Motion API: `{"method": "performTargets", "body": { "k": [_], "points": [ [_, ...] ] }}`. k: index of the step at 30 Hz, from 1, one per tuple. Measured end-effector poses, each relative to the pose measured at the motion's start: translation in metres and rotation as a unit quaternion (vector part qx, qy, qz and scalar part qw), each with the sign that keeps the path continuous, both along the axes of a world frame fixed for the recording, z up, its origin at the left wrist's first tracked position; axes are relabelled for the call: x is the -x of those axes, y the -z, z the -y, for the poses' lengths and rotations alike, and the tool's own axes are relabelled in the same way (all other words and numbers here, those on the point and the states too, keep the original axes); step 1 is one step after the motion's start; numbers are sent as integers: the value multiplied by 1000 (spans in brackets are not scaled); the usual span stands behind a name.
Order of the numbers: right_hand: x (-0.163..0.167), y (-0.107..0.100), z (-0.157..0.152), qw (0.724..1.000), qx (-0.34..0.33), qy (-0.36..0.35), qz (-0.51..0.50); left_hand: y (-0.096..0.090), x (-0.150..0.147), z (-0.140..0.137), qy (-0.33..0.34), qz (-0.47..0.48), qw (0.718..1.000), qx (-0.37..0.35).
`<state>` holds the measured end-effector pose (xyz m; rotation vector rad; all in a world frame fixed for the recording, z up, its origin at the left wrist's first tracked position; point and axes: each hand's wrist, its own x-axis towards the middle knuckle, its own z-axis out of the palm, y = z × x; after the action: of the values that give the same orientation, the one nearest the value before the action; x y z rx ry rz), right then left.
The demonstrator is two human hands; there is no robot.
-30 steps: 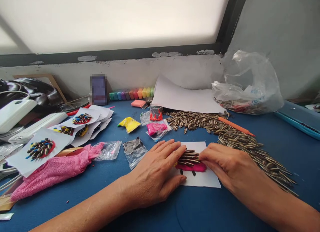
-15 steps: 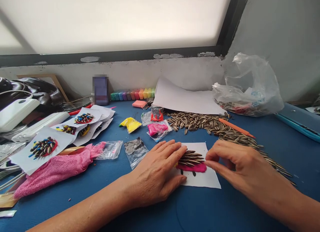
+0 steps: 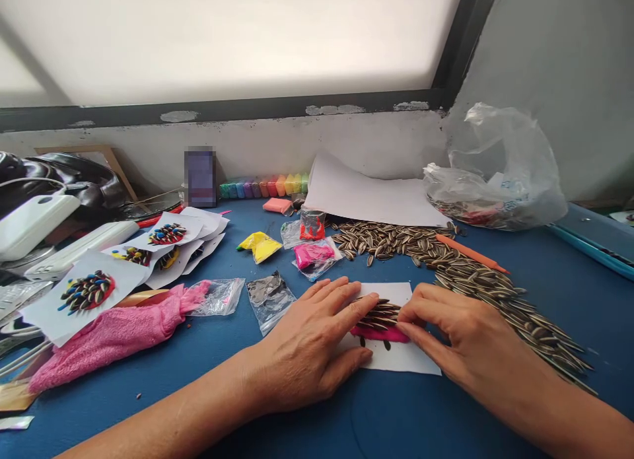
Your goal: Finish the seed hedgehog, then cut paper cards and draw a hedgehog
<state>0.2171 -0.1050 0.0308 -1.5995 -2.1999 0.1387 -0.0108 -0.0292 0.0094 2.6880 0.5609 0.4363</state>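
On a small white sheet of paper (image 3: 401,361) lies a flat magenta clay shape (image 3: 381,333) with sunflower seeds (image 3: 379,315) stuck in it, points to the right. Two small dark marks show on the paper below the clay. My left hand (image 3: 317,340) rests flat over the paper's left part, fingers stretched out, covering the left end of the clay. My right hand (image 3: 456,327) is at the clay's right end with thumb and forefinger pinched together. What the pinch holds, if anything, is too small and hidden to make out.
Loose sunflower seeds (image 3: 490,297) spread behind and right, with an orange pen (image 3: 470,253) on them. A plastic bag (image 3: 510,181) stands back right. Clay packets (image 3: 261,246) lie mid-table. Seed-covered paper pieces (image 3: 89,290) and a pink cloth (image 3: 119,333) are left.
My right hand has moved slightly left, so its pinched fingertips now touch the right end of the magenta clay. The left hand stays almost in place on the paper.
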Motion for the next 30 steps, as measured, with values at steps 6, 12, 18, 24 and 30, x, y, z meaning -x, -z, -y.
{"method": "performTargets", "body": {
  "k": [6,12,18,24,30],
  "points": [
    [3,-2,1,1000,13,19,8,0,0,0,-4,-8,1000,3],
    [-1,-11,0,998,-19,66,-1,0,0,-1,-1,-4,1000,0],
    [-18,-16,-8,992,-31,125,10,1,0,0,-13,-2,1000,7],
    [-30,-14,-11,985,-21,172,17,2,1,0,-23,-7,1000,4],
    [-50,-17,-13,970,-46,230,59,0,1,-1,-15,-3,1000,18]
  ]
}}
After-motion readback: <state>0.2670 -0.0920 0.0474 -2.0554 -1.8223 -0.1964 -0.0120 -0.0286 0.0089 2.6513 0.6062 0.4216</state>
